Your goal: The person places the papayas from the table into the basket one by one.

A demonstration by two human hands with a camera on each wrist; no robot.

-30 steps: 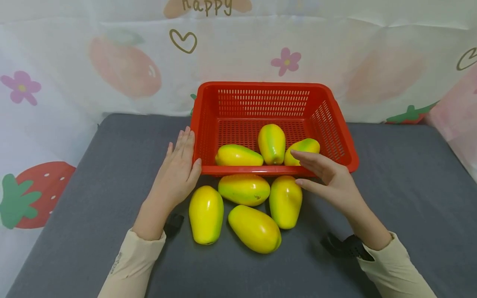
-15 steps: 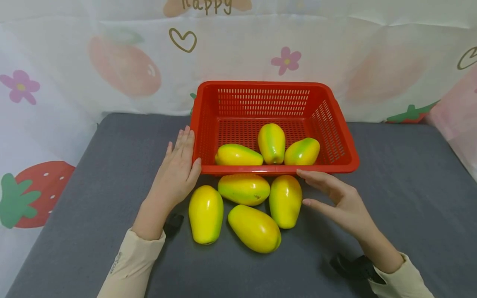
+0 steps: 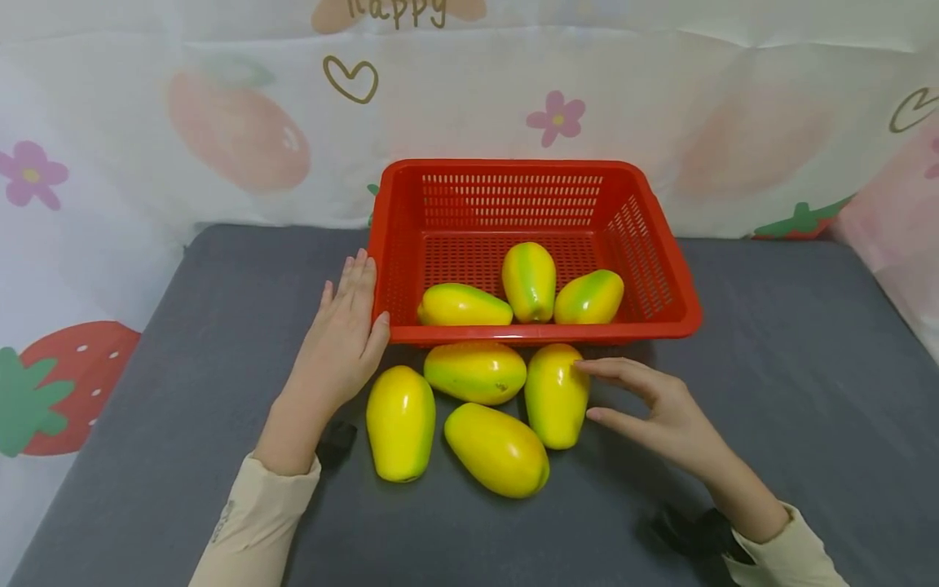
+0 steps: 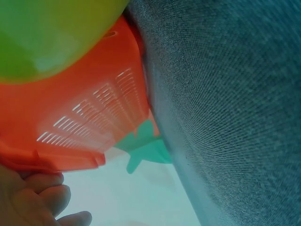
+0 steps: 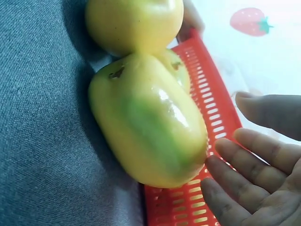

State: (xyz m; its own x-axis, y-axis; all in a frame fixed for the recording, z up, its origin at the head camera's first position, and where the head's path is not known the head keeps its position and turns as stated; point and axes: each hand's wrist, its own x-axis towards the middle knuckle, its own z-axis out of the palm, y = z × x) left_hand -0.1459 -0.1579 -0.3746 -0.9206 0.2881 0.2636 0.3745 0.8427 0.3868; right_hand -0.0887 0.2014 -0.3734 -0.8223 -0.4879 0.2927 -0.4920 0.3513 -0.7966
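The left hand [image 3: 333, 346] rests straight-fingered against the red basket [image 3: 539, 333], while the right hand [image 3: 660, 412], loose with fingers parted, is beside a yellow fruit [image 3: 556, 399], perhaps touching it.

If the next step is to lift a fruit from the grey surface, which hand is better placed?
Probably the right hand: it is open and beside a yellow fruit outside the red basket. The left hand lies against the basket's side.

Cream sleeves [image 3: 257, 522], left one marked, black wrist gear [image 3: 693, 534]
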